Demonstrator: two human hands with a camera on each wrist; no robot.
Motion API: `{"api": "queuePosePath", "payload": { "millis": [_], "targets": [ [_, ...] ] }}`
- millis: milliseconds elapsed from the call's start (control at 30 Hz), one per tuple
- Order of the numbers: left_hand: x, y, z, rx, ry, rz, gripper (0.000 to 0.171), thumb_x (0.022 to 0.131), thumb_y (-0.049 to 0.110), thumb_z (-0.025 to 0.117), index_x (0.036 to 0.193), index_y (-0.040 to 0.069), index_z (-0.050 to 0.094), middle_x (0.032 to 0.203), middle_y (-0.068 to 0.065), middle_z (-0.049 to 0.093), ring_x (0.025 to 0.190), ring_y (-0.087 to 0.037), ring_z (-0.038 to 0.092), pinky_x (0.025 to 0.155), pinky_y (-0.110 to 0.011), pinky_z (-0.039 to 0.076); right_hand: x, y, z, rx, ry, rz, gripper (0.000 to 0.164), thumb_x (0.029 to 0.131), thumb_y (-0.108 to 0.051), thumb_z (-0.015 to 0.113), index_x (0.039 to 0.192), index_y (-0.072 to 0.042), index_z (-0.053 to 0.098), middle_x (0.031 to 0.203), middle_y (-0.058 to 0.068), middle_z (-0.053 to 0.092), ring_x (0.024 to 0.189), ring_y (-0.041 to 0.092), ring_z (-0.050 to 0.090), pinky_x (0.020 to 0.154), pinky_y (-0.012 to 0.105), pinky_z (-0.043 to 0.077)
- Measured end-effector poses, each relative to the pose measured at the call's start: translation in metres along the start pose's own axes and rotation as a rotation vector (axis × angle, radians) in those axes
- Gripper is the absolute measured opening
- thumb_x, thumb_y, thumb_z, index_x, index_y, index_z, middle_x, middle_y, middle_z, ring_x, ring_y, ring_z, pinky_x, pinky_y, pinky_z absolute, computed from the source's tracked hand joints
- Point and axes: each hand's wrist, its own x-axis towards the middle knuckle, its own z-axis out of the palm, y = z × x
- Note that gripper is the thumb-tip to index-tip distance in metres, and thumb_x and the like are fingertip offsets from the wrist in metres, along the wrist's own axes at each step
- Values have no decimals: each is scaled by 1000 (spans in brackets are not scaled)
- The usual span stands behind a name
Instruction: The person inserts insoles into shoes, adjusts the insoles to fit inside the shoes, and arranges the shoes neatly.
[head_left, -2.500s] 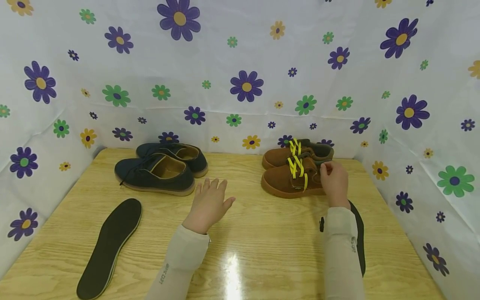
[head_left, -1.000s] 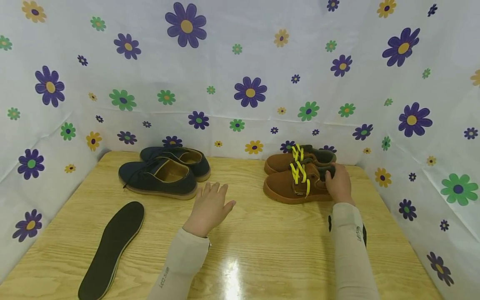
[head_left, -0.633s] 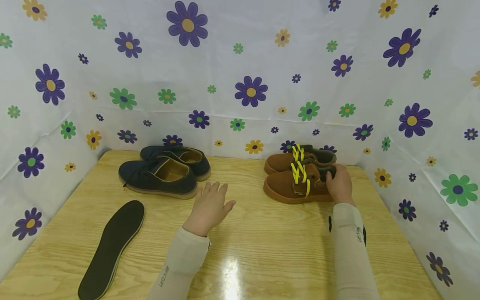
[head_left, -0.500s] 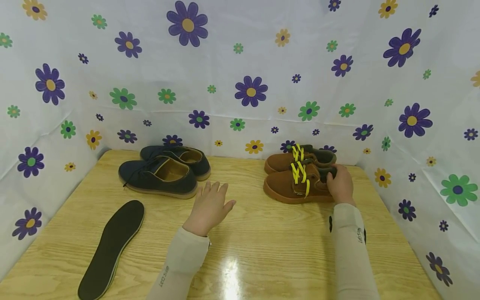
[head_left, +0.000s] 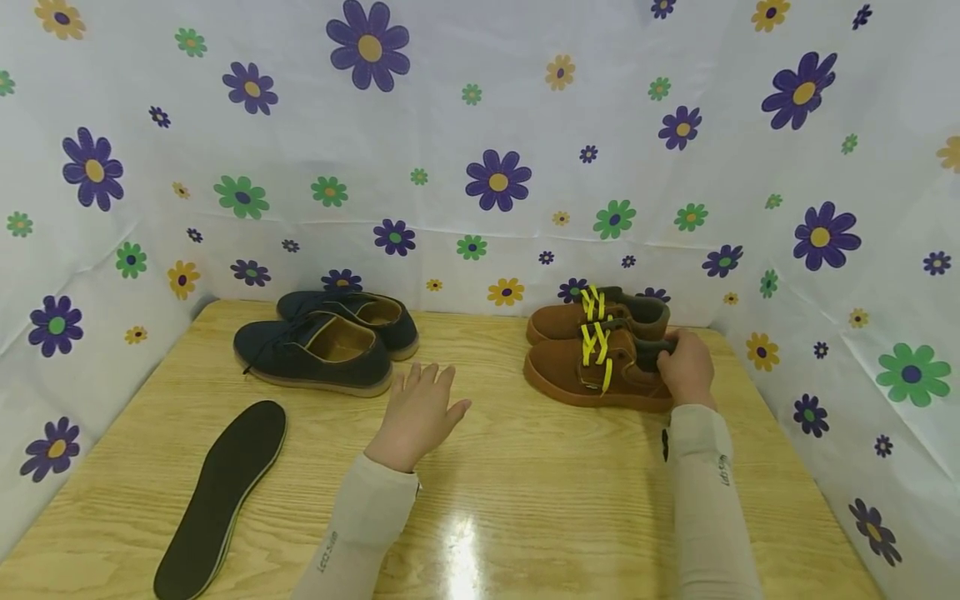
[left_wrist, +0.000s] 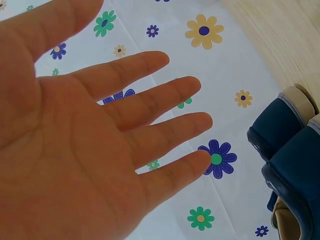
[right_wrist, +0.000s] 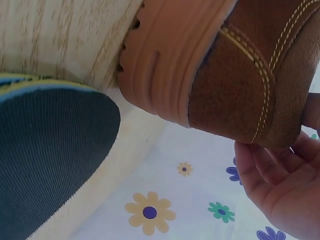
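Your right hand (head_left: 688, 367) is at the right of the head view, clamped on the heel of the near brown shoe (head_left: 558, 371): your thumb hooks over the collar to the inside, and your other fingers bend behind the heel. In the right wrist view those fingertips press against the brown suede from the lower right, close together. The near brown shoe sits right of the centre of the head frame, toe to the left, its yellow laces (head_left: 596, 343) crossed over the tongue. The far brown shoe (head_left: 553, 323) stands just behind it.

Your left hand (head_left: 420, 421) is left of the centre, palm down, its fingers straight and spread apart. It is nearest to the near navy shoe (head_left: 273, 354), just beside its heel; you cannot tell from here whether the palm touches the wooden table (head_left: 540, 492). The far navy shoe (head_left: 405, 325) lies behind its mate at the upper left of the table.

A black insole (head_left: 217, 500) lies slantwise at the lower left of the head frame. At the left of your right wrist view, a ribbed dark insole (right_wrist: 55, 160) shows near the brown shoe's sole. White cloth with printed flowers (head_left: 442, 125) fills the upper frame.
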Motion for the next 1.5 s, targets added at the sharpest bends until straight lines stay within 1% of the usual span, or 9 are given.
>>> {"api": "queuePosePath", "payload": {
  "millis": [200, 333, 533, 767, 1033, 1200, 1267, 1367, 1500],
  "targets": [
    [0, 1, 2, 12, -2, 9, 63, 97, 36, 56, 146, -3, 46, 146, -27, 42, 140, -50, 28, 111, -61, 18, -4, -1, -5, -22, -13, -12, 33, 90, -3, 50, 115, 13, 62, 113, 32, 61, 101, 48, 58, 85, 56, 46],
    [0, 2, 3, 3, -1, 15, 62, 97, 35, 57, 145, -3, 46, 146, -28, 42, 139, -51, 28, 111, -61, 18, -8, -6, -11, -50, -42, -15, 31, 89, -4, 51, 112, 13, 64, 111, 31, 62, 99, 48, 58, 84, 56, 46],
    [1, 3, 3, -12, -6, 17, 62, 98, 34, 56, 145, -5, 46, 146, -29, 41, 140, -51, 27, 111, -60, 21, -15, -13, -24, -96, -116, -48, 30, 84, -1, 54, 107, 15, 66, 107, 31, 63, 97, 47, 59, 84, 54, 47],
    [1, 3, 2, 13, 7, 51, 60, 97, 32, 57, 139, -11, 49, 141, -32, 44, 136, -50, 34, 109, -55, 30, -20, -16, -35, -114, -197, -108, 25, 81, 0, 57, 96, 16, 68, 96, 28, 66, 87, 42, 60, 81, 52, 48],
    [-1, 4, 1, -32, -14, 38, 58, 98, 27, 56, 137, -15, 49, 140, -33, 45, 134, -45, 39, 107, -53, 34, -27, -25, -42, -121, -250, -151, 19, 80, -2, 64, 88, 14, 72, 86, 23, 68, 77, 34, 61, 75, 49, 51],
    [-1, 4, 1, -66, -31, 33, 59, 99, 27, 56, 137, -17, 47, 140, -32, 45, 132, -44, 42, 107, -51, 35, -32, -31, -44, -125, -287, -161, 19, 80, -3, 65, 87, 14, 73, 84, 22, 68, 75, 32, 62, 73, 48, 52],
    [-1, 4, 1, -65, -26, 39, 60, 99, 28, 56, 137, -17, 48, 139, -32, 46, 131, -44, 44, 106, -51, 36, -33, -33, -45, -135, -296, -169, 20, 79, -5, 66, 86, 13, 74, 83, 22, 69, 74, 31, 62, 72, 47, 52],
    [-2, 4, 0, -68, -28, 41, 59, 99, 28, 55, 136, -17, 48, 138, -32, 47, 130, -44, 44, 105, -51, 37, -36, -36, -47, -153, -299, -189, 19, 79, -7, 68, 83, 10, 75, 79, 18, 69, 70, 27, 60, 67, 44, 52],
    [-2, 6, 1, -69, -31, 42, 57, 99, 27, 55, 135, -18, 49, 136, -32, 49, 128, -44, 47, 104, -51, 39, -42, -42, -50, -147, -311, -174, 17, 79, -8, 67, 74, 6, 75, 65, 7, 64, 61, 20, 52, 57, 35, 46]
  ]
}}
